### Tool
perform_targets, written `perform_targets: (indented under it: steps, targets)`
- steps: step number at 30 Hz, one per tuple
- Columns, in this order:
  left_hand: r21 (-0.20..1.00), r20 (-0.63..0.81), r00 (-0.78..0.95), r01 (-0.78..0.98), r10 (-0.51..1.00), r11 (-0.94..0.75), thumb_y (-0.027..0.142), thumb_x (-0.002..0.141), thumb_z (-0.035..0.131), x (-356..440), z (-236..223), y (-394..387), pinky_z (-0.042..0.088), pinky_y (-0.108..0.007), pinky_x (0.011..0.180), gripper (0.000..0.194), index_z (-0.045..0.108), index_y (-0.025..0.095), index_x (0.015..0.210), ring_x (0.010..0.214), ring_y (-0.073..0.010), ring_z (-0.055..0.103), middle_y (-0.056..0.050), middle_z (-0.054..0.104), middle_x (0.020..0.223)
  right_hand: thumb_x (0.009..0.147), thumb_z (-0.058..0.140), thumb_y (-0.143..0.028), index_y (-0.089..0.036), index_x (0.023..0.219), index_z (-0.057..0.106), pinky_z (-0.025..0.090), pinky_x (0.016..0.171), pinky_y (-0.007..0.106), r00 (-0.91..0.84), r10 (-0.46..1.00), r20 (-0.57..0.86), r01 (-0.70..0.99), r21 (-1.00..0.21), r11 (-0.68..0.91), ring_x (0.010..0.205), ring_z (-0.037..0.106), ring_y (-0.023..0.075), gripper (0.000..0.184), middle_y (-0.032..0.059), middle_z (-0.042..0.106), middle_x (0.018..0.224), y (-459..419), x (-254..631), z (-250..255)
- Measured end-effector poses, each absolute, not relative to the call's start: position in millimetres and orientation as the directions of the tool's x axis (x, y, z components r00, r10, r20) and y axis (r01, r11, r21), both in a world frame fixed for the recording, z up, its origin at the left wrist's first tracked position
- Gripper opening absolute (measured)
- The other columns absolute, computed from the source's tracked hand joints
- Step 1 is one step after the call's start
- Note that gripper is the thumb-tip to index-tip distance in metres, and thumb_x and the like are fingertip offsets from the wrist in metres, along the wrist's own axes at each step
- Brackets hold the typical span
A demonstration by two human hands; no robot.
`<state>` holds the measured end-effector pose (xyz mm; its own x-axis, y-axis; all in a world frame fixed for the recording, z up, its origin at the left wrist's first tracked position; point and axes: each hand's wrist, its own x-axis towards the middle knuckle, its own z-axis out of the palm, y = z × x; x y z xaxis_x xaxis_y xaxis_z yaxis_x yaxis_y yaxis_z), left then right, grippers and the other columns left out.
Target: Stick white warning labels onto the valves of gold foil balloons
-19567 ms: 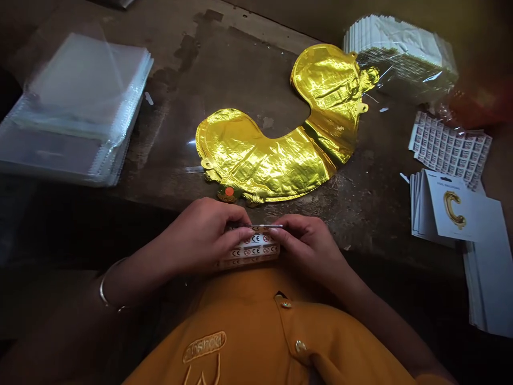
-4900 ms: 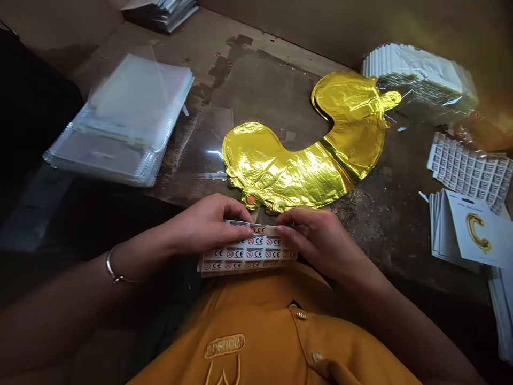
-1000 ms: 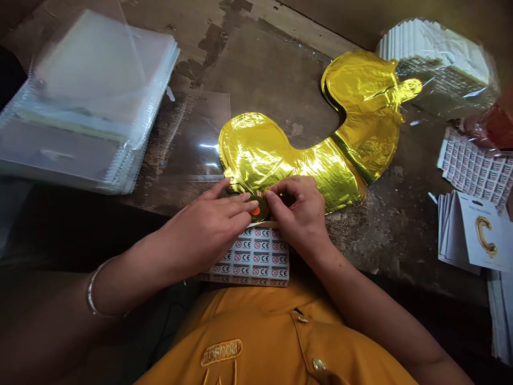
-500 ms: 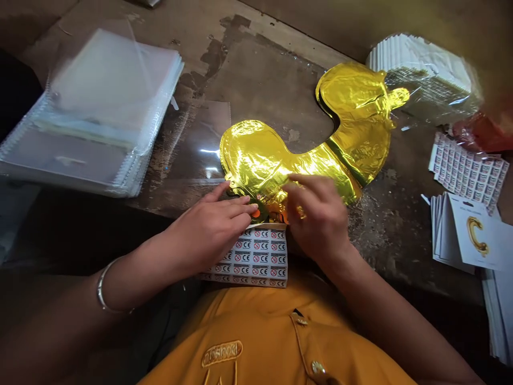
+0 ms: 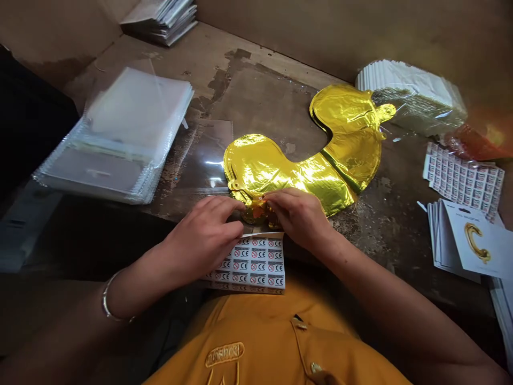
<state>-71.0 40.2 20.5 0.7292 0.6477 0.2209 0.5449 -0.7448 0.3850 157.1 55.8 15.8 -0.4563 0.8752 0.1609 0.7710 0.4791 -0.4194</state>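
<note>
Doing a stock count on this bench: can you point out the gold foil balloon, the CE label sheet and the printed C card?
gold foil balloon [image 5: 292, 179], head view, its middle section
CE label sheet [image 5: 256, 266], head view, its printed labels below the hands
printed C card [image 5: 468, 240], head view, its gold C picture

We count two hands, the left hand [image 5: 202, 238] and the right hand [image 5: 298, 216] — one gold foil balloon [image 5: 304, 171], two label sheets [image 5: 248, 264] — and one bangle [image 5: 107, 302], one stack of clear plastic sleeves [image 5: 136, 117].

Left of the foil balloon [image 5: 288, 174], stacked clear plastic sleeves [image 5: 120, 133]; behind and right of it, a wrapped card bundle [image 5: 412, 99]; right, a label sheet [image 5: 463, 179] above header cards [image 5: 468, 238]; in front, a CE label sheet [image 5: 248, 264].
</note>
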Motion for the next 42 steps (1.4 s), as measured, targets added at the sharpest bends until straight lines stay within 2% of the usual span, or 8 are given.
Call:
perform_targets:
  steps: [8,15,25,29,31,35,39,42]
  targets:
    - [0.432,0.142,0.783,0.502,0.606,-0.749,0.019,0.09,0.047,-65,16,46,0.031,-0.049,0.111,0.02,0.063,0.017,0.079,0.121,-0.0239,0.054,-0.01,0.062,0.123,0.076,0.054,-0.012,-0.015,0.092,0.062,0.045,0.074,0.031,-0.461,0.881,0.102,0.777,-0.434,0.457,0.086,0.057,0.0201,0.019,0.0096,0.065,0.091,61,152,22]
    - [0.428,0.166,0.774,0.501,0.611,-0.752,0.017,0.088,0.049,-66,18,46,0.034,-0.049,0.11,0.017,0.063,0.017,0.079,0.119,-0.0246,0.054,-0.011,0.061,0.123,0.085,0.056,-0.023,-0.018,0.073,0.067,0.045,0.068,0.027,-0.358,0.927,0.114,0.739,-0.572,0.356,0.072,0.061,0.0149,0.017,0.0043,0.068,0.077,66,152,22]
    - [0.374,0.151,0.854,0.416,0.497,-0.829,0.018,0.089,0.05,-52,20,56,0.033,-0.048,0.113,0.016,0.065,0.016,0.083,0.131,-0.0269,0.043,-0.012,0.049,0.138,0.089,0.048,-0.035,-0.016,0.054,0.055,0.03,0.051,0.025,-0.197,0.98,-0.008,0.764,-0.628,0.148,0.05,0.037,0.0085,0.04,-0.004,0.041,0.048,88,150,22]
    - [0.428,0.126,0.875,0.376,0.467,-0.822,0.021,0.09,0.048,-45,16,68,0.047,-0.04,0.098,0.02,0.064,0.016,0.079,0.109,-0.0235,0.056,-0.011,0.062,0.11,0.084,0.052,-0.025,-0.016,0.091,0.066,0.047,0.071,0.032,-0.339,0.935,0.099,0.745,-0.579,0.331,0.077,0.059,0.0179,0.018,0.0067,0.068,0.084,76,148,25]
    - [0.42,0.122,0.869,0.393,0.48,-0.818,0.02,0.09,0.047,-43,17,69,0.05,-0.039,0.091,0.021,0.064,0.017,0.078,0.097,-0.0219,0.058,-0.009,0.062,0.094,0.077,0.057,-0.018,-0.014,0.115,0.06,0.045,0.091,0.043,-0.409,0.895,0.18,0.769,-0.461,0.444,0.108,0.055,0.0267,0.039,0.0159,0.063,0.118,64,148,26]
    - [0.402,0.102,0.862,0.42,0.496,-0.814,0.022,0.091,0.047,-43,19,65,0.049,-0.042,0.093,0.022,0.064,0.017,0.078,0.092,-0.0217,0.06,-0.008,0.065,0.087,0.079,0.052,-0.01,-0.014,0.096,0.068,0.047,0.087,0.042,-0.435,0.893,0.119,0.845,-0.289,0.45,0.1,0.059,0.027,0.024,0.0158,0.068,0.107,51,154,30]
    - [0.414,0.128,0.85,0.422,0.51,-0.807,0.02,0.091,0.048,-43,18,62,0.044,-0.046,0.104,0.018,0.065,0.016,0.085,0.118,-0.0259,0.057,-0.014,0.061,0.127,0.081,0.057,-0.017,-0.018,0.08,0.07,0.045,0.062,0.029,-0.185,0.979,0.085,0.846,-0.493,0.202,0.066,0.059,0.0164,0.013,0.004,0.069,0.073,84,186,38]
    - [0.421,0.125,0.845,0.429,0.519,-0.799,0.02,0.091,0.046,-44,14,61,0.042,-0.052,0.106,0.019,0.064,0.017,0.084,0.125,-0.0274,0.053,-0.013,0.057,0.134,0.074,0.065,-0.019,-0.016,0.072,0.066,0.041,0.054,0.024,0.062,0.992,0.105,0.722,-0.691,0.028,0.056,0.054,0.0113,0.003,-0.0003,0.065,0.065,139,236,46]
